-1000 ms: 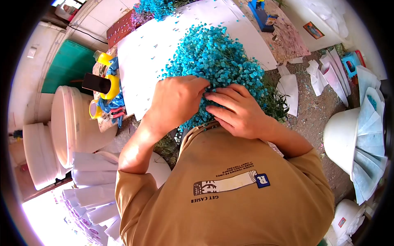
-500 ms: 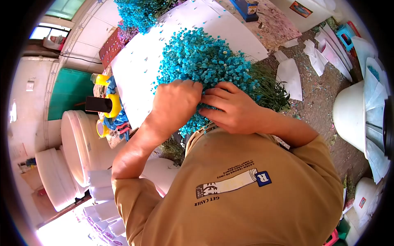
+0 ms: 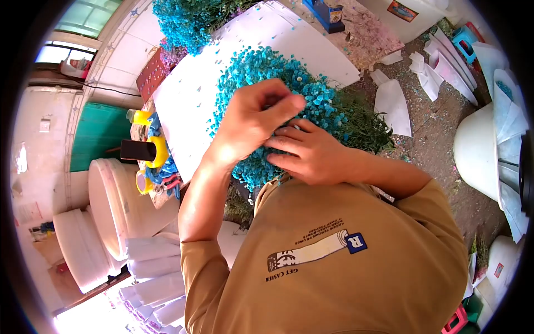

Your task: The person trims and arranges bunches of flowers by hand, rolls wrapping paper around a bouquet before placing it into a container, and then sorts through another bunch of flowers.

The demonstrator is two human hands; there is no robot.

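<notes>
A big bunch of blue-dyed baby's breath (image 3: 261, 67) lies in front of my chest, its green stems (image 3: 364, 122) pointing right. Above the blooms, my left hand (image 3: 258, 119) is closed, with fingers curled and thumb pressed toward them; whatever it pinches is hidden. Just below and to the right, my right hand (image 3: 308, 151) rests against the bunch, fingers bent around some of the blue flowers near my shirt. The two hands nearly meet, and the left thumb passes over the right fingertips.
White paper sheets (image 3: 183, 106) under the bunch carry scattered blue petals. Another blue bunch (image 3: 186, 25) lies at the far left. A phone (image 3: 138, 150) and yellow tape rolls (image 3: 158, 153) stand at left. At right are a white tub (image 3: 477, 150) and paper scraps (image 3: 392, 103) on the littered floor.
My left hand has risen off the blooms and turned, moving up and right with its thumb now showing. My right hand has stayed almost in place on the bunch.
</notes>
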